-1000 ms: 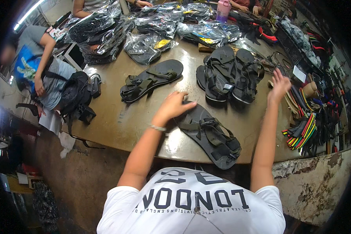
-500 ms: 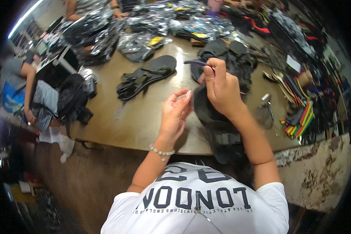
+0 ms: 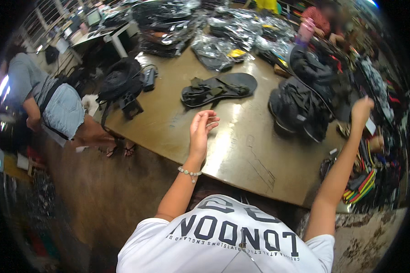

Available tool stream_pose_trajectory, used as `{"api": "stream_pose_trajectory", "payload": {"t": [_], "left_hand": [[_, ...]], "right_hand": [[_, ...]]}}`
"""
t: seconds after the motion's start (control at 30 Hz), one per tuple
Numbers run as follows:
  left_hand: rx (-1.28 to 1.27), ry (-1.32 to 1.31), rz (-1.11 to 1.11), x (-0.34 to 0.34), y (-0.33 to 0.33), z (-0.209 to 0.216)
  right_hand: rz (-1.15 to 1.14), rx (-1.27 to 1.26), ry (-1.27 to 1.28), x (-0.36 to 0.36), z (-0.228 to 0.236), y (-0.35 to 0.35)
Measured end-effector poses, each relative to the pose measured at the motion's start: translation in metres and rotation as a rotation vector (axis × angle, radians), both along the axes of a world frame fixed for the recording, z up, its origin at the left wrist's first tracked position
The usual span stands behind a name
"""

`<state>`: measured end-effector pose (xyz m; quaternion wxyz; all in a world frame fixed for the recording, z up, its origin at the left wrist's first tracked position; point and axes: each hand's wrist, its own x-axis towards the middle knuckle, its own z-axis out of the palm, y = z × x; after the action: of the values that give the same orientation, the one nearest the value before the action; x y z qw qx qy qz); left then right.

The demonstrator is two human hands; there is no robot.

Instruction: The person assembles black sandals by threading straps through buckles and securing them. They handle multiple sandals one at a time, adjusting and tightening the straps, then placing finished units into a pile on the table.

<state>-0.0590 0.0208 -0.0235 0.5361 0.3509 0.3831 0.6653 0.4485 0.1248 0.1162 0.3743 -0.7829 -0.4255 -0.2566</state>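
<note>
Above the table's near edge, my left hand (image 3: 203, 129) is raised with its fingers loosely apart and holds nothing. A single black strappy sandal (image 3: 221, 88) lies flat on the table just beyond it. Off to the right, my right arm is stretched out, and my right hand (image 3: 362, 110) is closed at the end of another black sandal (image 3: 344, 105). That sandal slants over a heap of black sandals (image 3: 300, 109). My right fingertips are partly hidden against its dark sole.
Plastic-wrapped bundles (image 3: 168, 27) cover the table's (image 3: 205, 152) far side. A black backpack (image 3: 118, 84) sits at its left corner. Coloured straps (image 3: 362, 186) lie at right. A person in denim shorts (image 3: 64, 109) stands left; another in red stripes (image 3: 315, 20) is across the table.
My right hand has swung out to the right with the sandal, away from my left hand. My left hand has stayed raised near the table edge. The view has turned.
</note>
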Motion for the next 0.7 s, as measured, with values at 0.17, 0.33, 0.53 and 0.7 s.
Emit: {"api": "stream_pose_trajectory", "payload": {"t": [0.17, 0.33, 0.53, 0.7], "left_hand": [[0.474, 0.985, 0.338, -0.018, 0.052, 0.027], [0.306, 1.772, 0.209, -0.02, 0.123, 0.04], [-0.05, 1.856, -0.231, -0.02, 0.148, 0.039], [0.273, 1.689, -0.358, -0.03, 0.082, 0.03]], "right_hand": [[-0.074, -0.049, 0.284, 0.084, -0.104, 0.019], [-0.161, -0.237, 0.379, 0.074, -0.071, 0.003], [-0.209, -0.202, 0.333, 0.028, -0.059, -0.025], [0.02, 0.425, -0.009, -0.029, -0.025, -0.077]]}}
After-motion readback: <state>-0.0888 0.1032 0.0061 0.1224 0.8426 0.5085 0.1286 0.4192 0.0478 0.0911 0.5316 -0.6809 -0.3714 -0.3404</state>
